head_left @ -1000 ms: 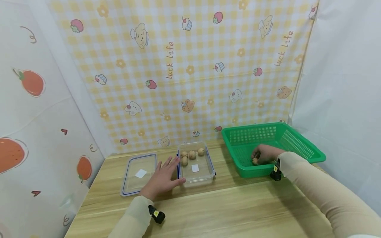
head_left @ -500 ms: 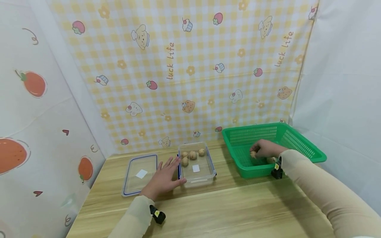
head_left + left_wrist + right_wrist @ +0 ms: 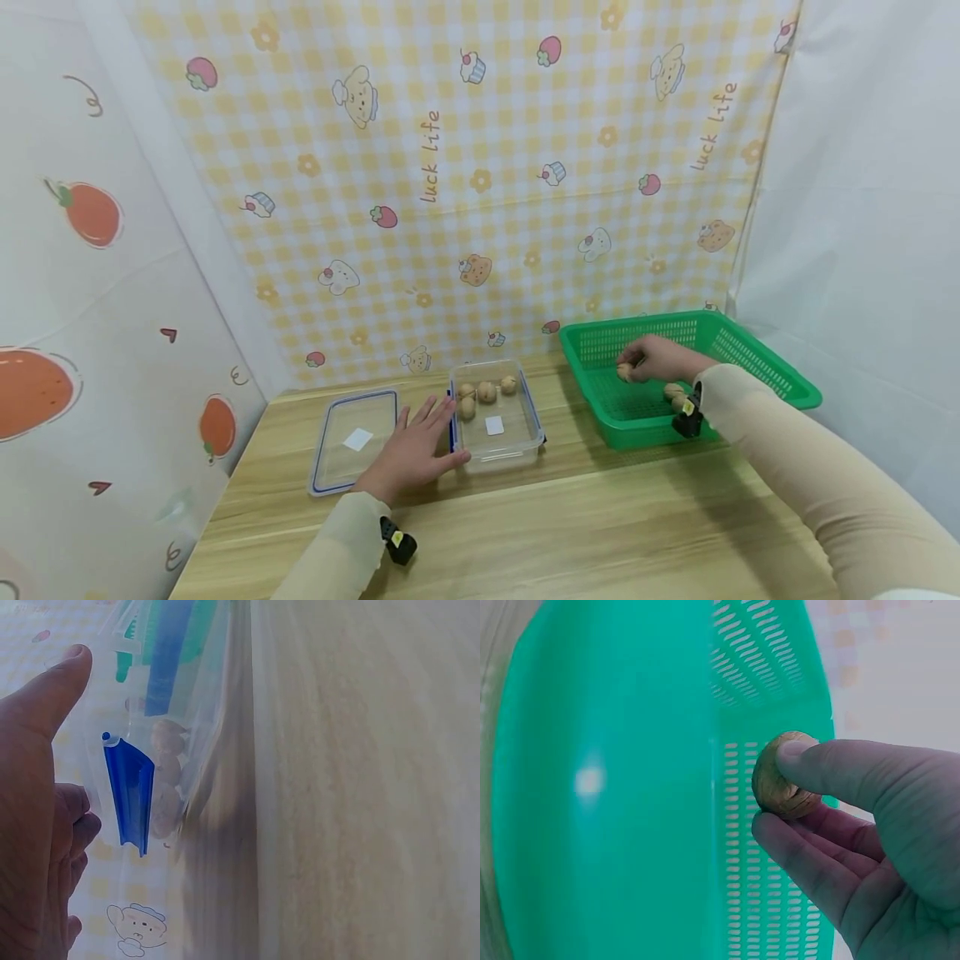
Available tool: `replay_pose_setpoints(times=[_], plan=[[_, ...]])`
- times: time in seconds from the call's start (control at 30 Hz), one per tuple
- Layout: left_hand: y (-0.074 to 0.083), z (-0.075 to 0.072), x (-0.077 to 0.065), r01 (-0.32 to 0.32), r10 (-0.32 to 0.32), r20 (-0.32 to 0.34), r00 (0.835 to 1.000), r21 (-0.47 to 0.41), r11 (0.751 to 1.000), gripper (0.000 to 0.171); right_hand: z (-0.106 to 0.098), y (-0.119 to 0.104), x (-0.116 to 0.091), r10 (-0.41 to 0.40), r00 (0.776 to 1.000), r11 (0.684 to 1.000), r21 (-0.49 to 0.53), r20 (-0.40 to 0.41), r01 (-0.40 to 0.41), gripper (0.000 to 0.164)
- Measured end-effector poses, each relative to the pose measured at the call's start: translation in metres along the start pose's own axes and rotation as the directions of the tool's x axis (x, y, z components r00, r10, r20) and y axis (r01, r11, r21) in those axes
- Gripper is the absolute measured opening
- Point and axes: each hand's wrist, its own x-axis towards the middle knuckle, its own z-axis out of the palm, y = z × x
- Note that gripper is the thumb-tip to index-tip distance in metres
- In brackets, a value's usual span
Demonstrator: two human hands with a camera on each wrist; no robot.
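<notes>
A walnut point(image 3: 784, 780) is pinched between the thumb and fingers of my right hand point(image 3: 658, 359), held above the floor of the green basket point(image 3: 630, 432). Beneath that wrist, more walnuts point(image 3: 674, 392) lie in the basket, partly hidden by the arm. My left hand point(image 3: 414, 450) is spread along the left side of a clear plastic box point(image 3: 510, 433), fingers straight, touching its rim. Several walnuts point(image 3: 487, 392) sit toward the back of this box. The left wrist view shows the box's blue latch point(image 3: 131, 795) hanging beside the fingers.
Left of the box, a clear lid point(image 3: 337, 450) with a blue seal lies flat on the wooden table point(image 3: 540, 533). A checked cloth point(image 3: 510, 217) hangs behind the table, and white sheets stand at both sides.
My right hand has lifted the walnut from the basket's floor and moved it up and slightly left, uncovering other walnuts. The left hand stays at the box.
</notes>
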Motion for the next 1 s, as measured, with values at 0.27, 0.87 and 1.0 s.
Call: replay_pose_setpoints(times=[0.27,0.87,1.0], plan=[[-0.003,0.001,0.000,-0.004,0.003,0.016,1.000,0.045,0.999,0.094,-0.002,-0.025,0.012,-0.028,0.999,1.000,0.012,-0.034,0.029,0.037],[0.002,-0.007,0.001,-0.018,0.017,0.014,1.000,0.034,0.999,0.095,0.009,-0.081,0.053,-0.029,0.997,0.998,0.055,-0.078,0.033,0.035],[0.000,-0.006,0.000,-0.013,0.013,0.019,1.000,0.042,0.999,0.096,0.017,-0.094,0.064,-0.064,0.994,0.995,0.076,-0.086,0.071,0.033]])
